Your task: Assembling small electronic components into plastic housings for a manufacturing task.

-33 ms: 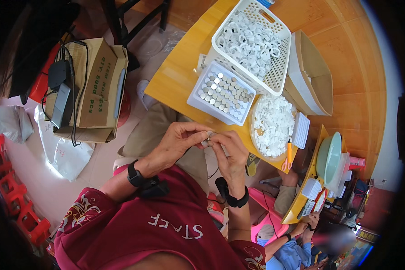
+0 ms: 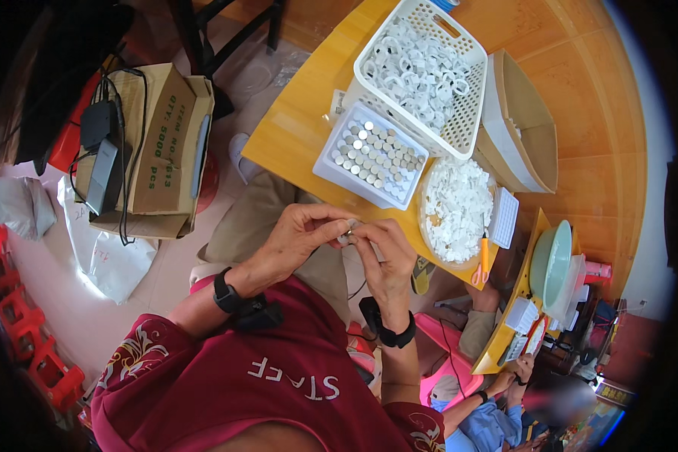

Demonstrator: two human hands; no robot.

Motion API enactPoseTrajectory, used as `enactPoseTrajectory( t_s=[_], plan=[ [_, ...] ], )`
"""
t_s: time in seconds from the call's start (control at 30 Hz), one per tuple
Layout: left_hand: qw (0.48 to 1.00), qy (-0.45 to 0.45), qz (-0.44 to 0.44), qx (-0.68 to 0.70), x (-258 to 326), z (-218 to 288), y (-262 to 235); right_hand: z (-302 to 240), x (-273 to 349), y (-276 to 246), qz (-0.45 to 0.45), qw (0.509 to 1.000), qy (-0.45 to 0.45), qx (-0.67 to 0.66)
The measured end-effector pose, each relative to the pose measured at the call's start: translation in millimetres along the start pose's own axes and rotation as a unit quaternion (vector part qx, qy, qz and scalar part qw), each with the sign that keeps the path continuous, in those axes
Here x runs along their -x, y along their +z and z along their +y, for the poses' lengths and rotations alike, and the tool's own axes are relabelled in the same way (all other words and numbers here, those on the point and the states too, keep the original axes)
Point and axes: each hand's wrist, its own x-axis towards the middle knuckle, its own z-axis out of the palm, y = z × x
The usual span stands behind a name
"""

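Note:
My left hand (image 2: 294,235) and my right hand (image 2: 386,255) meet in front of my lap, fingertips pinched together. Between them is a small whitish piece (image 2: 346,239) with a shiny metallic spot; the fingers cover most of it, so its exact kind cannot be told. Just beyond, on the yellow table, stands a white tray (image 2: 325,167) with rows of silver button cells (image 2: 361,160). Behind that, a white perforated basket (image 2: 468,120) holds a heap of small clear-and-white ring-shaped pieces (image 2: 414,71). Small white pieces (image 2: 459,200) are piled on a round tray to the right.
Orange-handled scissors (image 2: 484,260) lie at the table's (image 2: 286,124) right corner, beside a white gridded tray (image 2: 504,218). An open cardboard box (image 2: 523,120) stands behind. Left, another carton (image 2: 162,151) carries black devices and cables. A co-worker in blue (image 2: 493,429) sits at the right.

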Motion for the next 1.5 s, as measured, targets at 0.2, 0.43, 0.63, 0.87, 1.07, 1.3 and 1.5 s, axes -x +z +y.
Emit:
enactPoseTrajectory(
  t_s=[0.2, 0.43, 0.63, 0.87, 1.07, 1.3, 1.5],
  plan=[
    [0.999, 0.03, 0.001, -0.013, -0.8, -1.8, 4.9, -2.5, 5.8, 4.8, 0.056, 0.997, -0.001, 0.048],
    [1.0, -0.009, -0.009, 0.005, -2.6, -1.2, -1.2, -4.5, -6.6, -8.4, -0.051, 0.996, 0.074, -0.014],
    [0.999, -0.004, -0.051, 0.006, -7.3, -1.4, -2.9, -4.8, -4.2, -6.4, -0.019, 0.982, 0.156, -0.105],
    [0.999, -0.009, -0.021, -0.028, -13.9, 0.4, 11.4, 1.4, -5.1, -11.2, -0.003, 0.973, 0.195, -0.124],
    [0.998, -0.009, -0.044, -0.038, -23.8, -5.9, 17.7, 13.9, -0.6, -21.2, 0.002, 0.988, 0.134, -0.08],
    [0.999, -0.023, -0.025, -0.04, -25.3, -9.5, 30.3, 24.2, 6.5, -27.7, 0.012, 0.964, 0.195, -0.178],
    [0.998, -0.032, -0.049, -0.005, -27.9, -14.1, 21.8, 23.3, 8.6, -25.3, -0.046, 0.99, 0.127, -0.052]
  ],
)
